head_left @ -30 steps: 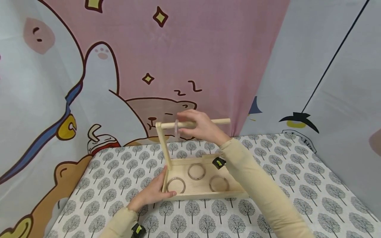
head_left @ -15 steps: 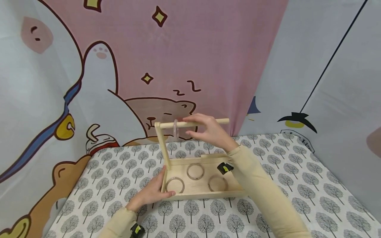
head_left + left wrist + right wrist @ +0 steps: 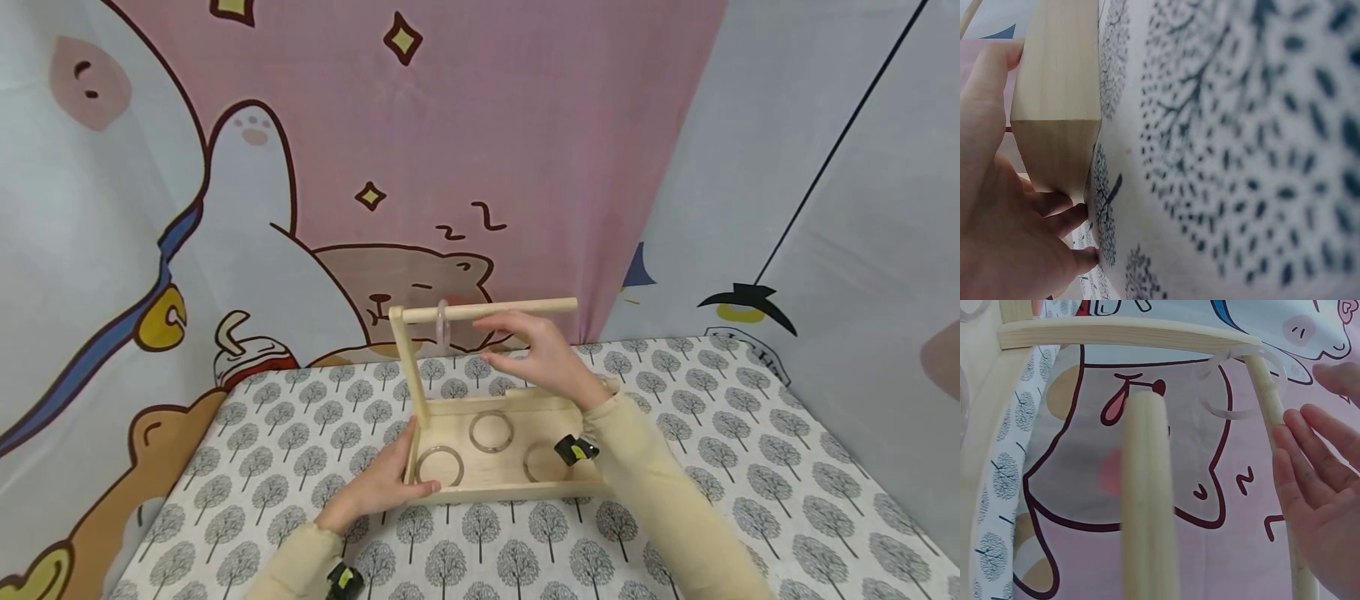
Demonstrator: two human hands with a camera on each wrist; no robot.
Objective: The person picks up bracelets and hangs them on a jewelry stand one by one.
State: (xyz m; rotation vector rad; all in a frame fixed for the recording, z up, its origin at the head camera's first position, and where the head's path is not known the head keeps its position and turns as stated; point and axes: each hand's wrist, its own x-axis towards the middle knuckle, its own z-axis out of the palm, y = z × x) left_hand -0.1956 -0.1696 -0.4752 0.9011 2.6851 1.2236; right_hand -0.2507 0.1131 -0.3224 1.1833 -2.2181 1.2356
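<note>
A clear pinkish ring (image 3: pixel 442 327) hangs round the wooden bar (image 3: pixel 536 307), near the upright post (image 3: pixel 410 367). My right hand (image 3: pixel 542 358) is just below the bar, right of the ring and apart from it, its fingers relaxed and holding nothing. In the right wrist view the ring (image 3: pixel 1230 415) hangs beyond the fingertips. My left hand (image 3: pixel 381 482) grips the left end of the wooden tray (image 3: pixel 517 493), thumb at the front edge. In the left wrist view its fingers (image 3: pixel 1063 219) bend round the wood. Three similar rings lie in the tray, one partly behind the right wrist strap.
A short wooden piece (image 3: pixel 540 398) runs along the tray's back edge. In the right wrist view a blurred round rod (image 3: pixel 1147 500) stands in the foreground. The tree-patterned tablecloth (image 3: pixel 285 467) lies beneath, with a printed cartoon curtain (image 3: pixel 570 167) behind.
My right hand has let go of the ring on the bar and drawn back to the right and slightly down. The ring stays hanging. My left hand keeps its place on the tray.
</note>
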